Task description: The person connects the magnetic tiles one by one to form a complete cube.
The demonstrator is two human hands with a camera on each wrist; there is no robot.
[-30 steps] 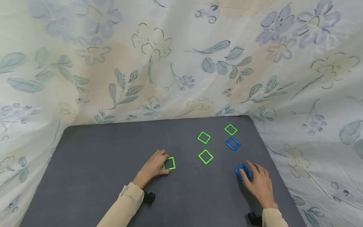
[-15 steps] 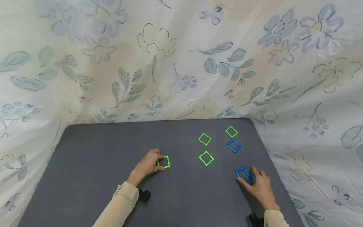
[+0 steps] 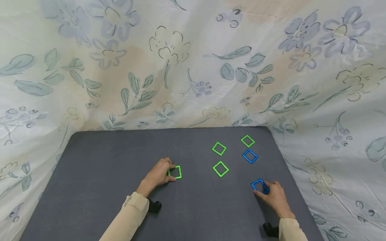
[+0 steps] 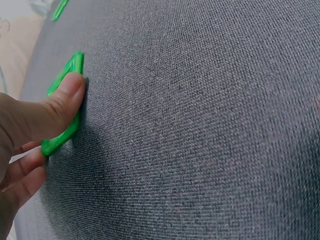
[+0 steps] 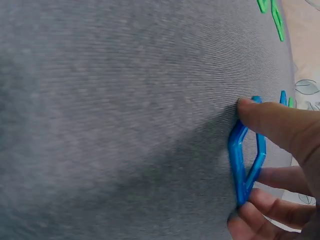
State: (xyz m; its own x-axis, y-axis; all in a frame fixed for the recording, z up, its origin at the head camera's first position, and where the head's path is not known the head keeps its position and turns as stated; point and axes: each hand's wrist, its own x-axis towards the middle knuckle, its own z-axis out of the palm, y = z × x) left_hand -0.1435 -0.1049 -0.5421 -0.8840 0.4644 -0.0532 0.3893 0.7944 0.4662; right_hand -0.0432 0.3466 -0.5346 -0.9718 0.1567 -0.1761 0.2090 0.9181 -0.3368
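My left hand (image 3: 156, 174) pinches a green square plastic frame (image 3: 180, 172) near the middle of the dark table. In the left wrist view, the thumb lies along one side of this green frame (image 4: 61, 138), with fingers at its lower corner. Farther right, my right hand (image 3: 277, 198) holds a blue square frame (image 3: 257, 181) by opposite edges. The right wrist view shows the thumb at the top of that blue frame (image 5: 237, 159) and fingertips at its bottom corner, the frame standing tilted close to the table surface.
Beyond my right hand lie another blue frame (image 3: 253, 152) and a green frame (image 3: 244, 144). Between the hands, farther back, are two more green frames, one nearer (image 3: 224, 165) and one behind (image 3: 216, 152). A floral cloth (image 3: 193, 110) rises behind the dark table (image 3: 120, 160).
My left hand has moved slightly left with the green frame, then stayed nearly still. My right fingers, spread around the blue frame half a second ago, have closed in on it.
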